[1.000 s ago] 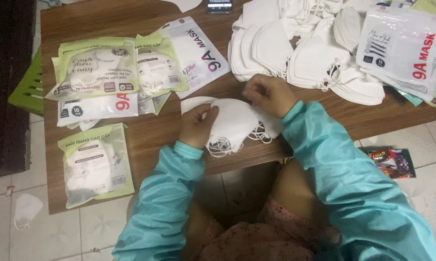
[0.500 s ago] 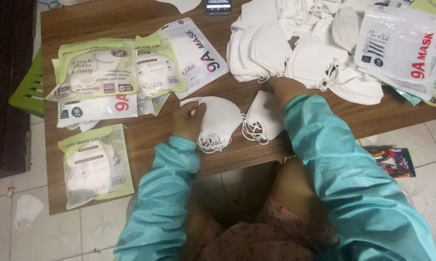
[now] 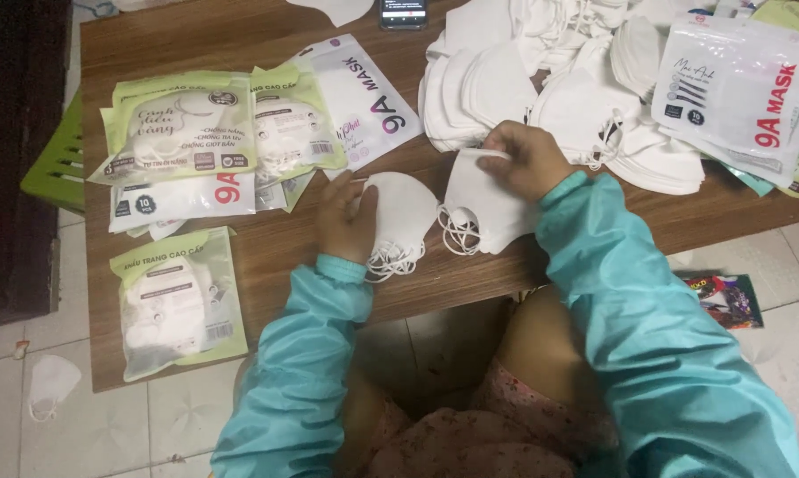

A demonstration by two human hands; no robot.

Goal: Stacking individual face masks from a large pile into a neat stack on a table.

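Head view, looking down on a brown wooden table [image 3: 266, 257] over a tiled floor.

Far left: a loose white mask on the floor [image 3: 51, 382]; a green plastic stool [image 3: 56, 164] beside the table's left edge.

Left part of table: a sealed green-edged packet of masks [image 3: 176, 301] lies alone near the front edge. Behind it, a fanned pile of similar green packets [image 3: 187, 133], partly overlapping a white flat packet [image 3: 364, 97] that lies at an angle.

Centre: left hand [image 3: 346, 221] rests palm down, fingers spread flat, pressing on a small stack of folded white masks [image 3: 404, 212]; the ear loops spill out at the stack's front edge. Not gripping, only pressing. Just beside it to the right, touching or nearly touching, a second folded white mask [image 3: 483, 208] lies on the table near the front edge, loops to its left. Right hand [image 3: 528, 159] pinches the upper edge of this second mask between thumb and fingers. Both sleeves are teal.

Behind the hands: a dark phone [image 3: 403, 12] at the table's far edge.

Right: a large heap of loose white masks [image 3: 541, 80] covers the back of the table. A white printed packet [image 3: 740, 93] lies on top of the heap at far right, with more packets under it.

Floor, right: a small colourful wrapper [image 3: 722, 296].
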